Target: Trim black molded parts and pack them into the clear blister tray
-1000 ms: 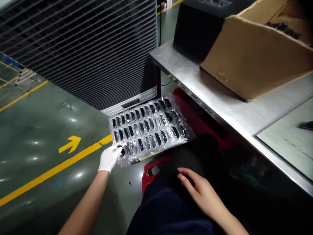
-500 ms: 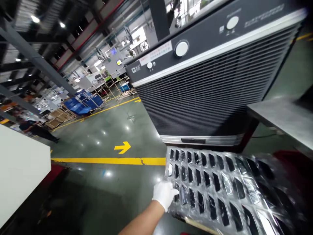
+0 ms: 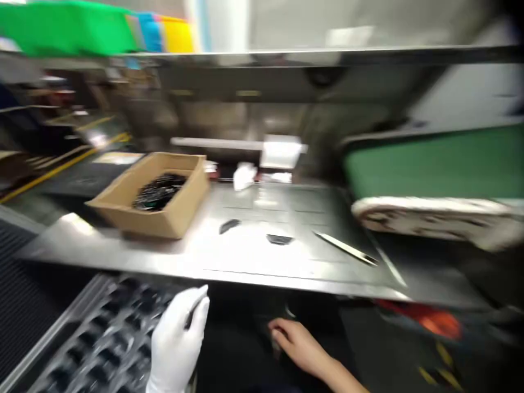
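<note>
Tray [image 3: 130, 345], clear plastic w/ rows of dk pcs [image 3: 98, 375], at 8 o'clock, below edge of metal table [image 3: 164, 261]. L hand [image 3: 176, 338], white glove, at 7, overlapping tray's R side in view; contact unclear. Thumb + index tips close tog., narrow gap; can't tell if anything's held. R hand [image 3: 301, 347], bare, btwn 5 & 6, fingers curled in; can't tell re grip. On table: 2 loose pcs [image 3: 279, 239], dk, apart, nr ctr; slim pale tool [image 3: 347, 247] at 4. Cardboard box [image 3: 188, 204] at 9, dk bits [image 3: 159, 191] inside. Green belt [image 3: 434, 164] at 3.
</note>
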A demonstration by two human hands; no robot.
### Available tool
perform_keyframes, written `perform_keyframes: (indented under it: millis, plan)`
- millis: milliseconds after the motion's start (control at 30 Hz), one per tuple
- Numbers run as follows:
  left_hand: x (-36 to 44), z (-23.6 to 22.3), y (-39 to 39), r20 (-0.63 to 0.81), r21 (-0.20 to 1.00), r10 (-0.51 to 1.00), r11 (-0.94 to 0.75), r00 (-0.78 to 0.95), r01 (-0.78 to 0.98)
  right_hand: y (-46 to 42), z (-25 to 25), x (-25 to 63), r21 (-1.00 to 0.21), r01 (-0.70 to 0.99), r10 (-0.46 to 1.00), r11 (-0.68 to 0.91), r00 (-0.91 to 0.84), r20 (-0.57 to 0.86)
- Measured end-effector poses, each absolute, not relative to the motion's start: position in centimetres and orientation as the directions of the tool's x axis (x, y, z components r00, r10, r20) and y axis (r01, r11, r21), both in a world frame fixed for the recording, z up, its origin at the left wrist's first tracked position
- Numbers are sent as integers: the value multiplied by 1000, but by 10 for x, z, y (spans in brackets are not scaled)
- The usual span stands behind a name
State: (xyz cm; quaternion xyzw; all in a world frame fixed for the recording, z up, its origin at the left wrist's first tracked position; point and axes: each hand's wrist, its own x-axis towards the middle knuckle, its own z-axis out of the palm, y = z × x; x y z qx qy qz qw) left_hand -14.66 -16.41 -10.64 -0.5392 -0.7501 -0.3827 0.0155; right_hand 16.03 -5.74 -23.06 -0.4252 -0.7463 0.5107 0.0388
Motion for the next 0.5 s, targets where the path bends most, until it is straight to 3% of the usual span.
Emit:
perform_keyframes:
  millis: [100, 200, 333, 500]
  plan:
    - [-106, -63, -55, 388, 467, 921, -191, -6, 864, -69, -240, 191, -819, 573, 800, -30, -478, -363]
    - [-73, -33, 15, 240, 338, 935, -332, 261, 881, -102, -252, 215, -852, 504, 847, -142, -384, -368]
    - [-59, -24, 56, 62, 190, 904, -427, 423, 884, -136, -270, 238, -871, 413, 861, -265, -306, -407]
    - [-54, -25, 71, -20, 123, 888, -453, 459, 883, -140, -275, 248, -882, 324, 862, -341, -266, -431]
